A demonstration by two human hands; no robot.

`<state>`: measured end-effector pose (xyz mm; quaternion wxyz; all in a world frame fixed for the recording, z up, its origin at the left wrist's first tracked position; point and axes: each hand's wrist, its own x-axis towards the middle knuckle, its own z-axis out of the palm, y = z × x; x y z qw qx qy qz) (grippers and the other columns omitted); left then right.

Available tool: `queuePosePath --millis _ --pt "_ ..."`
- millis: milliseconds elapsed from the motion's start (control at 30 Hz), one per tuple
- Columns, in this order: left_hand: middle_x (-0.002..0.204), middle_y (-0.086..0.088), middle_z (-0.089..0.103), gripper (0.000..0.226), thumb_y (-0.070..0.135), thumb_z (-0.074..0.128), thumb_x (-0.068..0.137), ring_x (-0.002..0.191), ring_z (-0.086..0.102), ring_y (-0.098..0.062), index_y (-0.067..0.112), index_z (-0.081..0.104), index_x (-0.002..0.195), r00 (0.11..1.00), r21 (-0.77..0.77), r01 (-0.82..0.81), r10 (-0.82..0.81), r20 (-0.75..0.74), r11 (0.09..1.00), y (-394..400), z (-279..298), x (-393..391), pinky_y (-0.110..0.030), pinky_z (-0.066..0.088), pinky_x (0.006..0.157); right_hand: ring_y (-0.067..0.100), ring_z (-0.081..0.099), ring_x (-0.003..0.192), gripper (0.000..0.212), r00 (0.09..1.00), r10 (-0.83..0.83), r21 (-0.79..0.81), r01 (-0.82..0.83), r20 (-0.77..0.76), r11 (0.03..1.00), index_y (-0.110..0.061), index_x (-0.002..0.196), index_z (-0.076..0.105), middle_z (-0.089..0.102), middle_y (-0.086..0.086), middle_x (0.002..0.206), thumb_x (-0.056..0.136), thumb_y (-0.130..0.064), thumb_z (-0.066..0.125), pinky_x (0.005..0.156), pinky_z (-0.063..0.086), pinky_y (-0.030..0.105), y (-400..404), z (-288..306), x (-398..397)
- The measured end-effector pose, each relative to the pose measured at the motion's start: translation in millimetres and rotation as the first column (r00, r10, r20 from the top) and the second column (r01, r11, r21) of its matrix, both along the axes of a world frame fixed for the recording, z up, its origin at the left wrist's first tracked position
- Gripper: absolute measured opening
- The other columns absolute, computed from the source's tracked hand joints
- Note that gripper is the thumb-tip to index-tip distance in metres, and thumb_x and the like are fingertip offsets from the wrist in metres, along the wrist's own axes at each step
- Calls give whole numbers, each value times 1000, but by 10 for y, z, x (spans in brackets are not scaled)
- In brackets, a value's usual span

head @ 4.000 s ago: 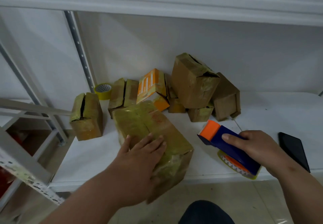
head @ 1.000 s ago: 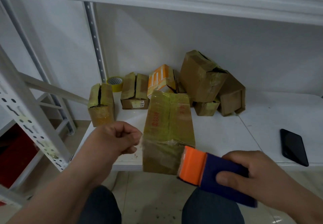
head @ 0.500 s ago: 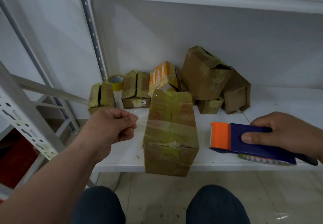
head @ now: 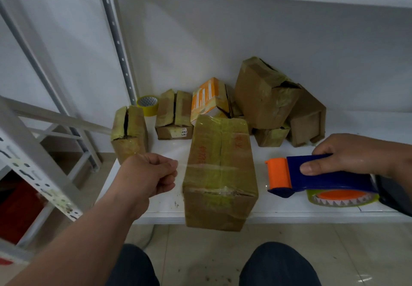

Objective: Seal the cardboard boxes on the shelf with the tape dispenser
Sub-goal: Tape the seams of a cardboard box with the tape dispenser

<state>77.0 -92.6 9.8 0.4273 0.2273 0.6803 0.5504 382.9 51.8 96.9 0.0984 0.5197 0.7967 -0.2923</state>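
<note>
Cardboard boxes sit on the white shelf [head: 356, 125], and the one being worked on, the large tape-wrapped box [head: 219, 169], stands at the front edge with its near end hanging slightly past the lip. A second ago the tape dispenser [head: 316, 175] was pressed against this box's near face; it has since swung out to the right and now rests low over the shelf, well clear of the box, with the right hand [head: 359, 154] curled round its blue body, thumb along the side. The left hand [head: 149, 174] has stayed just left of the box, its fingers drawn in and pinching the end of a clear tape strip [head: 181, 164] that appears to run across the box's top, though the film is too faint to follow all the way. That reads as a crosswise band having just been laid and the dispenser pulled away, so the likely remaining step on this box is pressing down the free end. Behind it a split-top box [head: 129, 133], a pair of small boxes [head: 174, 114], an orange printed carton [head: 209, 96] and a leaning pile of brown boxes [head: 267, 94] wait, several with gaping seams. A yellow tape roll [head: 147, 104] stands at the back.
</note>
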Motion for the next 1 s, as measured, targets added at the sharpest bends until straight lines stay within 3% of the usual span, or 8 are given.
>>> queuePosePath --millis 133,400,600,700,767,833,900,1000 --pt "62 -7 66 5 5 69 86 52 59 -13 0 70 85 1000 -32 -2 2 1 999 10 -83 -2 -22 54 50 14 71 64 62 999 -41 -19 42 6 999 -17 80 73 74 -3 72 60 -75 67 59 49 22 37 -64 -22" --pt "66 -9 67 12 7 66 89 58 57 -16 3 74 81 993 -96 -8 19 117 995 -27 -261 99 -25 52 50 12 72 67 61 1000 -20 -84 20 9 996 -19 83 72 74 -5 75 54 -71 61 60 49 21 62 -251 -86" --pt "53 0 57 14 15 63 93 43 53 -9 21 76 88 991 -133 -4 -14 -134 991 -36 -282 186 -28 54 52 13 71 67 60 998 -32 -81 28 -47 996 -19 83 72 74 -3 75 54 -70 61 61 49 21 86 -351 -67" --pt "62 0 59 20 18 53 99 37 54 -8 24 71 96 962 -169 27 -72 -265 985 -58 -248 245 -29 56 52 15 71 68 59 997 -40 -85 35 -61 996 -17 83 71 74 -1 76 55 -69 61 62 49 22 79 -383 -54" --pt "86 -2 67 22 22 45 102 52 63 -11 27 66 106 867 -231 66 -170 -468 971 -48 -224 274 -27 56 55 16 71 68 59 996 -49 -90 43 -69 995 -16 82 71 74 -1 75 55 -68 62 62 49 22 75 -396 -44" --pt "116 -4 65 33 27 39 103 87 65 -17 24 53 133 698 -327 111 -307 -646 939 -35 -262 261 -30 57 76 15 71 67 59 996 -52 -87 45 -72 995 -17 81 71 74 -1 74 55 -69 62 62 49 23 66 -396 -39" --pt "117 4 60 53 29 39 103 96 57 -16 20 22 153 641 -418 172 -424 -640 892 -42 -344 213 -30 53 83 14 70 65 58 996 -55 -87 49 -71 995 -17 80 71 73 -1 72 55 -68 63 60 47 22 54 -388 -44" --pt "124 9 58 61 27 42 102 112 57 -17 27 13 155 648 -445 226 -475 -595 867 -76 -466 147 -32 46 94 13 69 65 60 997 -40 -75 35 -67 997 -16 80 71 72 -1 72 58 -71 65 58 46 20 43 -368 -60"
